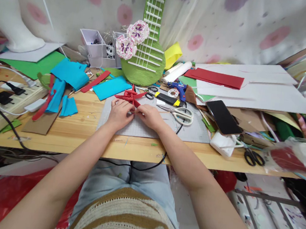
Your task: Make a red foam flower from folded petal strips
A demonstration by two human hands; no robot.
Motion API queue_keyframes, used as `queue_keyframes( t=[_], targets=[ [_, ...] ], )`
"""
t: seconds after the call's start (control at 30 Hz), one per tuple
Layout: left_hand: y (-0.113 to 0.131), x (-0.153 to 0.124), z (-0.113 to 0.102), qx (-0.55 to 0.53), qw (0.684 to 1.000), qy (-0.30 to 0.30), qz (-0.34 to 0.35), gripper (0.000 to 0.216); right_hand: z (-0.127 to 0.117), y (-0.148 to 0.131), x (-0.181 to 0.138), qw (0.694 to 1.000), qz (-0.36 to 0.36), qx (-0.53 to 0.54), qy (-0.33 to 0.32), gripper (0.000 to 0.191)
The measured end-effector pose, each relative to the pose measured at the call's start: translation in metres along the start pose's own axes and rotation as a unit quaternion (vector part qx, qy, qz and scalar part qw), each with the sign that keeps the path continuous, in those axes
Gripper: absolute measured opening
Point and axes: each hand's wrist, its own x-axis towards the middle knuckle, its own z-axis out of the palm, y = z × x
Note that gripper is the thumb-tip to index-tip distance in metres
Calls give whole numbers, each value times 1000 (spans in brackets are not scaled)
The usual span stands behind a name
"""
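Note:
My left hand (121,113) and my right hand (150,116) meet over the grey cutting mat (195,131), thumbs and fingertips pinched together. Just beyond the fingers sits a red star-shaped paper piece (129,96) with pointed, petal-like arms. Both hands are closed at its near side; the exact part they grip is mostly hidden by the fingers. To the right of my right hand lie white-handled scissors (184,116) and a black-and-yellow utility knife (168,99). A small pair of black-handled scissors (150,92) rests behind the red piece.
A green guitar-shaped craft (142,76) with paper flowers (126,47) stands behind. A blue glue gun (178,89) and phone (223,117) lie to the right. Blue crepe paper (70,74) and a power strip (17,101) are on the left. A black cable (173,141) crosses the table edge.

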Motion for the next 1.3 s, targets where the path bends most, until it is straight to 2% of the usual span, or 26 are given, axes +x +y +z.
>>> queue_keyframes(
  t=[0.47, 0.63, 0.7, 0.8, 0.97, 1.1, 1.3],
  targets=[
    [-1, 0, -1, -22, 1000, 13, 3, 7, 2, 0, 1, 1000, 5, -30, -6, 13],
    [-2, 0, 0, -17, 999, 51, 3, 9, 1, -1, 2, 1000, 22, -2, 7, 10],
    [-3, 0, 0, -13, 999, 51, 5, 2, 1, -1, 1, 999, 34, 10, 9, 10],
    [-4, 0, -2, -22, 999, 42, 4, 6, 1, 0, 1, 999, 43, 22, 10, 10],
    [-7, 2, -7, -80, 995, 44, -47, 14, 1, 1, 1, 998, 51, 31, 16, 10],
    [-17, 1, -9, -134, 983, 93, -85, 15, 0, 2, 1, 998, 58, 34, 16, 11],
    [-34, 0, -4, -187, 943, 167, -217, 14, -2, 1, 0, 998, 52, 41, 15, 10]
  ],
)
